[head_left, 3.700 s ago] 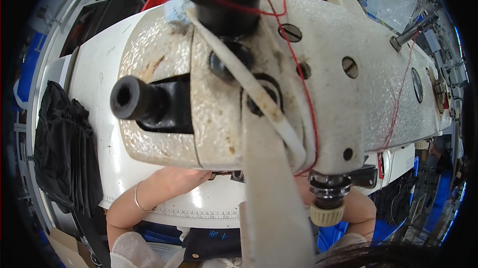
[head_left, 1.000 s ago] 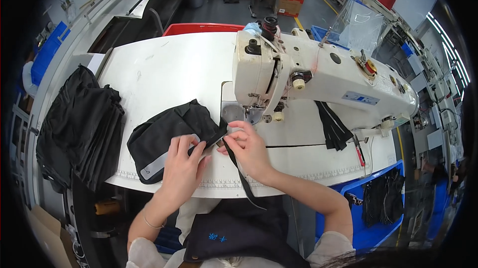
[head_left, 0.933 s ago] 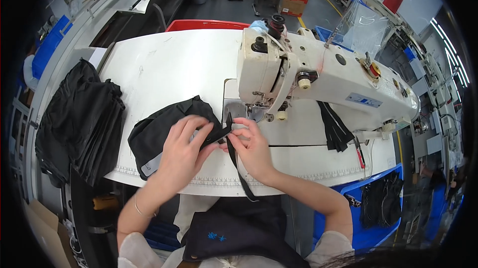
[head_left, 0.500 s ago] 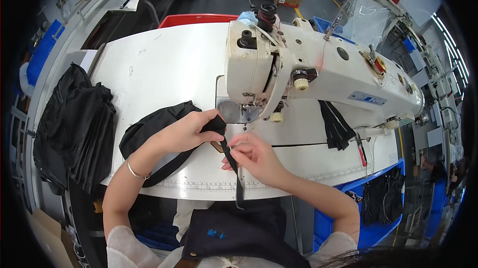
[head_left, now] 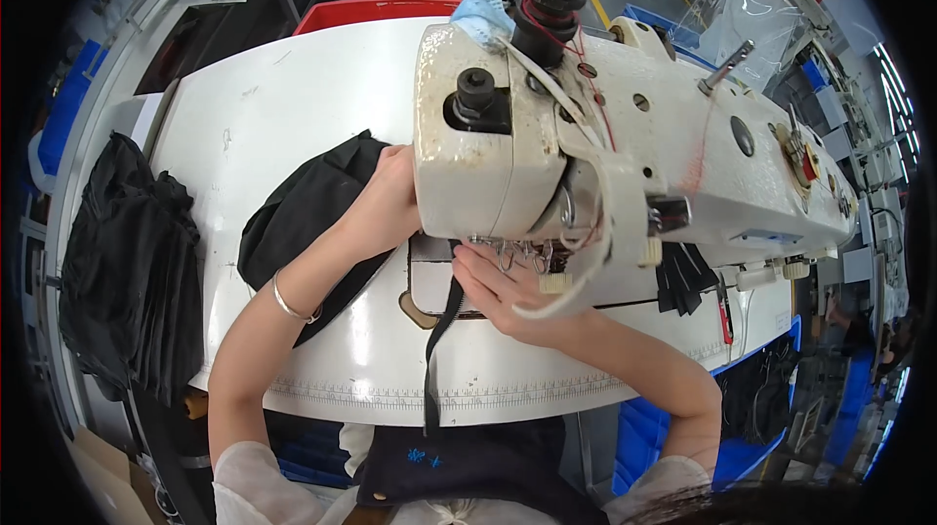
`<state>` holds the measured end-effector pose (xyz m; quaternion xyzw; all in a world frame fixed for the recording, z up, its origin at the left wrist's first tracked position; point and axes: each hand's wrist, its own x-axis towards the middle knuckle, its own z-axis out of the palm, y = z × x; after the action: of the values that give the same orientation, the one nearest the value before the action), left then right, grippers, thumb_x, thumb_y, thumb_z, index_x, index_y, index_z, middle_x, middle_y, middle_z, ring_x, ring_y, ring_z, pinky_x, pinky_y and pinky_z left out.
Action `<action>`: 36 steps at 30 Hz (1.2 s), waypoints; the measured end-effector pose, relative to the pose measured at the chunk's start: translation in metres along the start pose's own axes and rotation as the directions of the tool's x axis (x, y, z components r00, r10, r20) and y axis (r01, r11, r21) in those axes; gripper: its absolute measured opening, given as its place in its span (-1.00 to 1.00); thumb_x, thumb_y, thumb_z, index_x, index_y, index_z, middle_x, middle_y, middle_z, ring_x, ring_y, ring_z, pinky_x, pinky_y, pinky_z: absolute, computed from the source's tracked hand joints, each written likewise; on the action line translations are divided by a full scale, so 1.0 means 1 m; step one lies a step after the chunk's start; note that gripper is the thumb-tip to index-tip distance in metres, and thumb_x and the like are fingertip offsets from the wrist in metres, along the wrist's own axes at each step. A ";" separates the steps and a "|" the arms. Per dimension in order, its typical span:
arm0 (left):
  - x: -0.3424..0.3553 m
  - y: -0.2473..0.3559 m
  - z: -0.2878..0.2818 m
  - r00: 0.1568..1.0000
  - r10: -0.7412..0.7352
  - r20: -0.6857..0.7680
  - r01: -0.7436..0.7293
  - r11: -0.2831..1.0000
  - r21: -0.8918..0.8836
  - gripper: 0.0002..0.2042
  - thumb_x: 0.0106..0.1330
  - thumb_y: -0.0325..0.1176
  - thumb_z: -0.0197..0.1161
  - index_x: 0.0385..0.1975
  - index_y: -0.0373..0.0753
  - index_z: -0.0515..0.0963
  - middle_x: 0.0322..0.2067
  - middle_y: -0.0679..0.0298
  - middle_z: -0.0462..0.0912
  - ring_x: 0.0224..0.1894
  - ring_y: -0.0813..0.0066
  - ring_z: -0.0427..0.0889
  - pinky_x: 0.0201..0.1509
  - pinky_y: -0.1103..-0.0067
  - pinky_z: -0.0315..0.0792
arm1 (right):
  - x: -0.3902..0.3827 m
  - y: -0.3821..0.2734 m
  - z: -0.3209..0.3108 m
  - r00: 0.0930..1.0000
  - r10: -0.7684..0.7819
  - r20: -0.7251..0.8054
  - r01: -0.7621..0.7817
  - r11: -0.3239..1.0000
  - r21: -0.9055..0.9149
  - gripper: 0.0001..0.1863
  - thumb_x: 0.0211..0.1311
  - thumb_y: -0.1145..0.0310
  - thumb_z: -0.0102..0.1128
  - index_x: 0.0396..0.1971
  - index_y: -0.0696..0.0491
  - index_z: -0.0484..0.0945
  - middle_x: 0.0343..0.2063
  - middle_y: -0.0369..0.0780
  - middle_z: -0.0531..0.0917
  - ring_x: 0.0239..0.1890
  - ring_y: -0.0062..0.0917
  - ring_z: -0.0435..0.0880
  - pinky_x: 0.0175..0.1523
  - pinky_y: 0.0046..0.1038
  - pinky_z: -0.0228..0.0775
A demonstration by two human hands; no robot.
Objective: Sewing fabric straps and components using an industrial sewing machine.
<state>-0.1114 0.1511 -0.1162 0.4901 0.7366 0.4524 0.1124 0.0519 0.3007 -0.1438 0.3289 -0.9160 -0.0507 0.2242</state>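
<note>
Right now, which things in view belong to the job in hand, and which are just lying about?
Belonging, seemingly:
white metal sewing machine
soft black cloth piece by the left hand
narrow black fabric strip by the right hand

Lying about, seemingly:
red plastic bin
slim red-handled tool

A dark black cloth [head_left: 307,218] lies softly creased before you, just left of the white sewing machine [head_left: 673,130], its far edge drawn to a pointed corner and its near side stretching toward you, part of it covered from view. A narrow, flat black strap [head_left: 441,330] emerges from beneath the head of the sewing machine and runs toward you in a gentle bend, its loose end in front of the machine. Whether cloth and strap join under the head cannot be seen.
</note>
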 end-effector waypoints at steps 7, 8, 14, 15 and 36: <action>0.009 -0.007 0.010 1.000 0.017 -0.011 -0.015 0.992 0.124 -0.78 -0.01 -0.53 0.29 -0.32 -0.34 0.52 -0.37 0.16 0.52 -0.20 0.20 0.46 -0.01 0.40 0.30 | -0.016 0.014 -0.014 0.992 -0.088 0.086 0.104 0.973 -0.205 -0.61 0.00 0.41 0.10 -0.09 0.10 0.54 -0.16 -0.22 0.58 -0.10 -0.41 0.56 0.07 -0.29 0.38; 0.009 -0.007 0.010 1.000 0.025 -0.012 -0.023 0.989 0.149 -0.78 -0.01 -0.53 0.29 -0.32 -0.34 0.52 -0.36 0.16 0.52 -0.20 0.20 0.46 -0.01 0.40 0.30 | -0.017 0.018 -0.010 0.977 -0.189 0.093 0.209 0.926 -0.315 -0.62 -0.01 0.43 0.11 -0.10 0.10 0.55 -0.18 -0.23 0.59 -0.14 -0.42 0.57 0.00 -0.33 0.42; 0.005 0.004 0.009 0.996 0.090 -0.027 -0.078 0.950 0.303 -0.77 -0.01 -0.53 0.29 -0.31 -0.33 0.52 -0.33 0.16 0.52 -0.19 0.19 0.46 -0.01 0.39 0.32 | -0.013 0.016 -0.012 0.967 -0.253 0.026 0.249 0.923 -0.293 -0.61 -0.05 0.47 0.13 -0.12 0.13 0.55 -0.25 -0.23 0.62 -0.20 -0.46 0.59 -0.13 -0.41 0.49; 0.006 0.008 0.011 0.994 0.104 -0.030 -0.089 0.941 0.327 -0.77 -0.01 -0.53 0.29 -0.31 -0.33 0.52 -0.33 0.16 0.52 -0.19 0.19 0.46 -0.01 0.38 0.32 | -0.015 0.007 -0.014 0.996 -0.084 0.008 0.085 0.992 -0.093 -0.60 -0.06 0.47 0.13 -0.11 0.13 0.55 -0.23 -0.22 0.61 -0.20 -0.44 0.59 -0.12 -0.40 0.48; -0.112 0.095 -0.060 0.848 -0.088 -0.523 0.308 0.885 0.350 -0.78 0.09 -0.73 -0.07 -0.28 -0.37 0.38 -0.48 0.13 0.42 -0.59 0.32 0.36 -0.45 0.61 0.28 | 0.013 -0.064 -0.060 0.916 0.086 -0.393 0.146 0.839 0.524 -0.67 -0.07 0.51 0.16 -0.22 0.29 0.52 -0.36 -0.15 0.56 -0.33 -0.45 0.57 -0.28 -0.54 0.47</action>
<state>-0.0339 0.0365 -0.0401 0.2902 0.8680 0.3778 -0.1404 0.1068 0.2458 -0.1009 0.3965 -0.8213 0.2755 0.3038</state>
